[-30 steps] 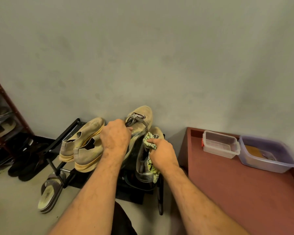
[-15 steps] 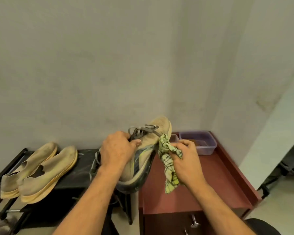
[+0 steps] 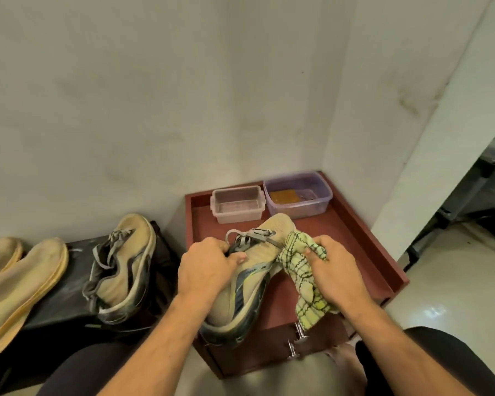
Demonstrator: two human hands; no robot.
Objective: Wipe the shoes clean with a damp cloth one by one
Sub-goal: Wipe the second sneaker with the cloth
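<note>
My left hand (image 3: 205,270) grips a dirty tan sneaker (image 3: 242,284) by its laced top, holding it tilted over the red-brown cabinet top (image 3: 352,244). My right hand (image 3: 336,271) clutches a yellow-green checked cloth (image 3: 303,278) against the sneaker's right side near the toe. The cloth's loose end hangs down past the cabinet's front. The matching sneaker (image 3: 123,267) lies on the black shoe rack (image 3: 69,298) to the left. A pair of tan slip-on shoes (image 3: 20,284) rests further left on the same rack.
A clear plastic box (image 3: 237,204) and a purple-tinted box (image 3: 297,194) holding liquid and an orange sponge stand at the back of the cabinet top. The cabinet has raised rims and drawer handles (image 3: 296,341). A wall corner rises behind. My knees (image 3: 440,364) are below.
I have carried the sneaker rightward from the rack to above the cabinet, with the view turning right and downward. The cloth stays pressed to the sneaker's side.
</note>
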